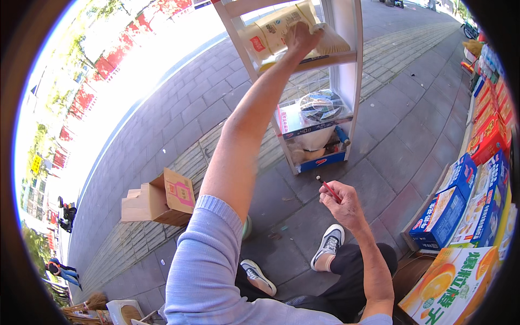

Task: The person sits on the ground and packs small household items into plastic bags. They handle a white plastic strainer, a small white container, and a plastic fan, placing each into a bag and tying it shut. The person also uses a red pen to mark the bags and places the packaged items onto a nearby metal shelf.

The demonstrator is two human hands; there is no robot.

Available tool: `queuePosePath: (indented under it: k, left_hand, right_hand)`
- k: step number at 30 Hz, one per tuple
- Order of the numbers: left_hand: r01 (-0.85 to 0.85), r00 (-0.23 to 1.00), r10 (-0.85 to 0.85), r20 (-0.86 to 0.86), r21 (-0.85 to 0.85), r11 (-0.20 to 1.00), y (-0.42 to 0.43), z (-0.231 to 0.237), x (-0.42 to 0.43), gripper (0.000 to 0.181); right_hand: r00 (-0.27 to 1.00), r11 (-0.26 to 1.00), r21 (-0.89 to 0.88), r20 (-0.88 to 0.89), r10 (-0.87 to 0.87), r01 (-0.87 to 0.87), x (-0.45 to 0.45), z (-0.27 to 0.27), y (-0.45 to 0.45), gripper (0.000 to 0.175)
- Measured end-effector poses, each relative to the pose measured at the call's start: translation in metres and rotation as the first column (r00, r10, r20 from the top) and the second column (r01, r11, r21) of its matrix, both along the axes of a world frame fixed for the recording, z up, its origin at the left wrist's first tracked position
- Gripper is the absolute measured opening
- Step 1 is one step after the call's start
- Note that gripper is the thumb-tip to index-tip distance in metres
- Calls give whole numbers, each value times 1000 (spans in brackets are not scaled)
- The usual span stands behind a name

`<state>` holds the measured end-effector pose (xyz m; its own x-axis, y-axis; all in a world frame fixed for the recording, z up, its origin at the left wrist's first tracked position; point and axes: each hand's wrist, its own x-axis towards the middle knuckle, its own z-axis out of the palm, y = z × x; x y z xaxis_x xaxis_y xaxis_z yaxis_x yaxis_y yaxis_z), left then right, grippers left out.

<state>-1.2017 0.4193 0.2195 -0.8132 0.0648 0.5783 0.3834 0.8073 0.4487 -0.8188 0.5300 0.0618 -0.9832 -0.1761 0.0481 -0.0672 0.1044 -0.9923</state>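
Observation:
My left arm, in a light blue knit sleeve, stretches up to the upper shelf of a metal rack. There my left hand grips a cream printed plastic package; its fingertips are partly hidden by the film. Against that hand, on the right, rests a clear plastic bag with tan contents. Lower down, my right hand pinches a slim red pen or pencil, its dark, white-tipped end pointing up and left. The rack stands in front of me.
A plastic-wrapped round bundle lies on the rack's lower shelf, above a bin with a blue handle. An opened cardboard box sits on the paving, left. Stacked drink cartons and an orange-printed carton line my right. A broom lies lower left.

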Motion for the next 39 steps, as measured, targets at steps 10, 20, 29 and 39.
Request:
queuePosePath:
  k: [10,20,29,39]
  left_hand:
    - [-17,998,26,-57,159,987,28,-40,-83,33]
    - [265,964,-185,-192,633,728,28,-18,-91,15]
    - [535,764,-590,-261,768,353,-34,-29,-54,26]
    - [527,718,-693,-67,703,478,-80,3,59,12]
  right_hand:
    - [999,999,-18,-24,-43,43,-6,-10,12,10]
    - [999,1000,6,-31,-30,31,-3,-6,7,7]
    - [997,1000,19,-77,17,-16,1,4,-8,8]
    - [998,998,35,-33,61,-60,6,9,-14,11]
